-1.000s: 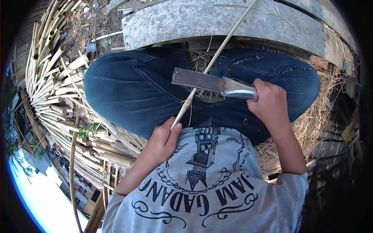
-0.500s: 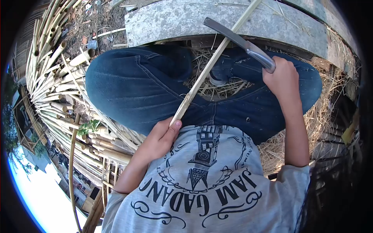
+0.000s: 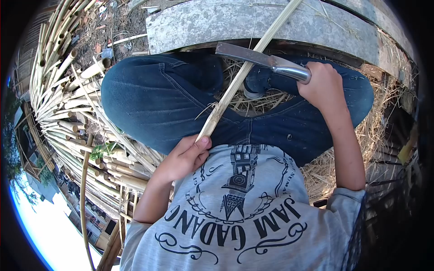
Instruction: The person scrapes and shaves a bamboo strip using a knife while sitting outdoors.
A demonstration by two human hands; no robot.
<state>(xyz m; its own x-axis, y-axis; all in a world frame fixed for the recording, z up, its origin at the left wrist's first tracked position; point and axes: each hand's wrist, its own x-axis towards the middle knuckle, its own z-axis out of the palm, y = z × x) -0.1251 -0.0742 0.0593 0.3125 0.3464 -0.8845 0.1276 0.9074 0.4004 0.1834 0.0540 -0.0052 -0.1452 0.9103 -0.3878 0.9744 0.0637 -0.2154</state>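
A long pale bamboo strip [image 3: 233,88] slants from my lap up past the top edge of the view. My left hand [image 3: 186,159] is closed round its lower end, thumb on top, close to my shirt. A knife [image 3: 244,54] with a dark, broad blade and a shiny metal handle is gripped in my right hand [image 3: 323,86]. Its blade crosses over the strip and points left; whether the edge bites into the bamboo I cannot tell. A frayed fibre sticks out at a node below the blade.
Grey weathered boards [image 3: 203,22] run along the far side, under the strip's upper part. A big pile of cut bamboo poles [image 3: 72,122] lies at left. Straw-like shavings [image 3: 366,140] cover the ground at right. My crossed legs [image 3: 135,99] frame the work.
The knife and my right hand have shifted left, and the blade lies flatter across the strip. The strip has turned slightly in my left hand, which stays near my waist.
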